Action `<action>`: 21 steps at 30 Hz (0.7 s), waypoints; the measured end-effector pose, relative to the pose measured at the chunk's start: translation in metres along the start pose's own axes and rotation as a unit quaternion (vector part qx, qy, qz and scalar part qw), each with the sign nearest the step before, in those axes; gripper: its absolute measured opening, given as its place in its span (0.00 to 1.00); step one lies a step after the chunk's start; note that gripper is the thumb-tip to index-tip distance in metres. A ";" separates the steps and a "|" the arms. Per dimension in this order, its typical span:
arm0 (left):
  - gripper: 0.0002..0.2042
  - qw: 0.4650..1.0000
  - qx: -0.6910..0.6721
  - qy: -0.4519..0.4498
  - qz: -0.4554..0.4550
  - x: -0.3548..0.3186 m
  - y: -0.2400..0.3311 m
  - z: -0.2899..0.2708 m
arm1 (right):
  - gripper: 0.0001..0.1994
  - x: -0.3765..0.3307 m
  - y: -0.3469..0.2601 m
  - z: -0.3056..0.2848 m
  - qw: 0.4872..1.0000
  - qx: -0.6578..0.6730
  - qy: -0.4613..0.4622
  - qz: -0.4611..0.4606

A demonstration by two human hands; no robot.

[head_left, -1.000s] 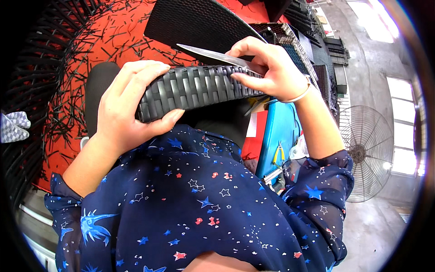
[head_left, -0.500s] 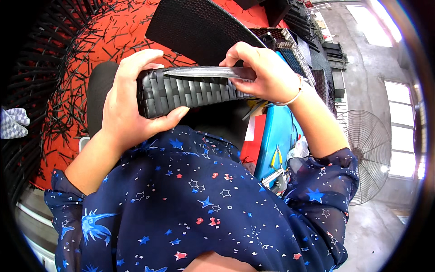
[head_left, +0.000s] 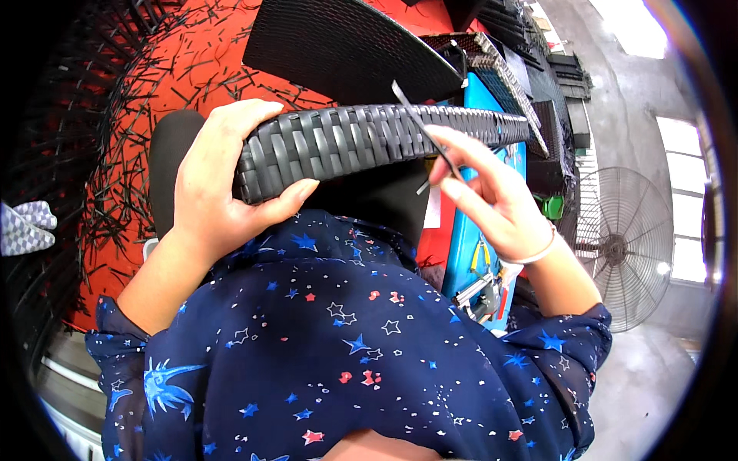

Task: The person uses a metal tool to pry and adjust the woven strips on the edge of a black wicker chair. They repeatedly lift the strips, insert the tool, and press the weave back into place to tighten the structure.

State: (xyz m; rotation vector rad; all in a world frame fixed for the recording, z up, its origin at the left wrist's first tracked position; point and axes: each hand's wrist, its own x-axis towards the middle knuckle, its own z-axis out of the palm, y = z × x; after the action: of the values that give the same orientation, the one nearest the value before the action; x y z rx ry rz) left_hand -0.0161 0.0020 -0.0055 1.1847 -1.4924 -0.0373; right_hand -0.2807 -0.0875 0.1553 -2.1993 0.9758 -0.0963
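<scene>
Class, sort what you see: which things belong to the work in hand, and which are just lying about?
Work in hand:
black woven piece, held by left hand
thin dark piece, held by right hand

Apparently lying about:
scattered dark strips
yellow-handled tool

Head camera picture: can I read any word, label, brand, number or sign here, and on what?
None can be read.
Black woven piece and thin dark strip in the right hand: no lettering visible.
Navy blouse: stars and other shapes, no words seen.
Tools on the blue surface: too small to tell.
</scene>
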 end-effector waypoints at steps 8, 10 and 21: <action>0.30 1.000 0.003 -0.012 0.025 0.005 0.000 -0.001 | 0.19 -0.018 0.003 -0.020 0.995 -0.078 -0.052 0.043; 0.30 1.000 0.004 -0.012 0.027 0.006 0.000 0.000 | 0.19 -0.016 0.005 -0.022 0.995 -0.076 -0.053 0.039; 0.30 1.000 0.003 -0.007 0.013 0.007 0.001 0.003 | 0.18 -0.018 0.022 0.014 0.998 0.011 0.047 0.030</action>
State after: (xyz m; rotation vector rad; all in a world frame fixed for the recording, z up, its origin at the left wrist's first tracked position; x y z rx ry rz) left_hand -0.0179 -0.0040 -0.0007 1.1721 -1.5214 -0.0235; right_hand -0.3025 -0.0772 0.1351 -2.1599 1.0876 -0.1836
